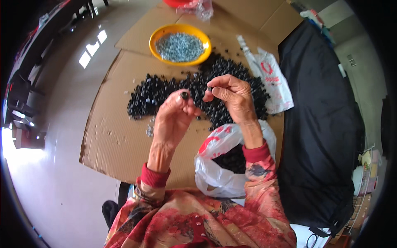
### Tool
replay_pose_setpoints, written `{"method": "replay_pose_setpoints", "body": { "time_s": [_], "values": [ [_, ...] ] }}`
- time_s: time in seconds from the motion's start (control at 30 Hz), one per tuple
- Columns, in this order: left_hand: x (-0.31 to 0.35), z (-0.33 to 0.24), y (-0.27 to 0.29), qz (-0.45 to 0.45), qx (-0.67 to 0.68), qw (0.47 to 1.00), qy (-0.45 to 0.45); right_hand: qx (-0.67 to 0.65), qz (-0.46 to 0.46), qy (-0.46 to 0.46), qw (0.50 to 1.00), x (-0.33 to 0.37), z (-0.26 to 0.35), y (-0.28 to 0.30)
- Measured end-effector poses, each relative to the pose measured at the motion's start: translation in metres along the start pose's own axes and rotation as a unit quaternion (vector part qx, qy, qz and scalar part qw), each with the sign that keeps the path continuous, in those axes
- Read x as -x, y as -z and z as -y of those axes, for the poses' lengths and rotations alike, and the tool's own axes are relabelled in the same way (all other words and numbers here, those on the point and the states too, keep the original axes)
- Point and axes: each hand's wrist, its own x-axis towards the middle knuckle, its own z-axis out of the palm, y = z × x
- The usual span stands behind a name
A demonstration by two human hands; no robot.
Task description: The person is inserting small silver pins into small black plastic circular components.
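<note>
Between the thumb and fingers of my left hand (175, 113) sits a small black ring-like part (184, 95). My right hand (233, 97) pinches a tiny dark piece (209, 89) between thumb and forefinger, a short way to the right of it. Both hands hover over a wide heap of small black parts (144, 97) spread on flat cardboard (111, 120). Beyond the heap, a yellow bowl (154, 49) holds many small silvery metal pieces (180, 46). Under my right wrist an opened white plastic bag (206, 175) contains more black parts (232, 160).
A flattened white plastic bag (275, 89) lies right of the heap. At the far edge are a red container (175, 2) and clear plastic (202, 9). A large black cover (318, 124) borders the cardboard on the right. A few silvery pieces (149, 130) lie scattered near the heap.
</note>
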Motion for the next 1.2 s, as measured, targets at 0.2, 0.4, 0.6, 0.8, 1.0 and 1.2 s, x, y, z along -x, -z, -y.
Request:
{"method": "replay_pose_setpoints", "body": {
  "time_s": [0.2,0.4,0.6,0.8,1.0,1.2],
  "values": [
    [0.004,0.001,-0.02,-0.025,-0.062,0.998,-0.007,-0.144,0.0,0.044,0.989,-0.009,0.015,-0.016],
    [0.004,0.0,-0.027,-0.021,-0.066,0.997,-0.023,-0.008,-0.035,0.087,0.996,-0.002,0.023,-0.024],
    [0.001,-0.006,-0.022,-0.04,-0.085,0.994,-0.053,0.283,-0.014,0.226,0.932,-0.006,0.025,-0.034],
    [0.0,-0.001,-0.017,-0.039,-0.102,0.992,-0.058,0.39,0.007,0.292,0.873,-0.01,0.024,-0.03],
    [0.0,0.002,-0.013,-0.036,-0.099,0.993,-0.044,0.467,0.036,0.306,0.829,-0.013,0.032,-0.025],
    [-0.002,0.005,-0.014,-0.047,-0.092,0.994,-0.023,0.456,0.067,0.221,0.86,-0.015,0.041,-0.02]
  ]
}}
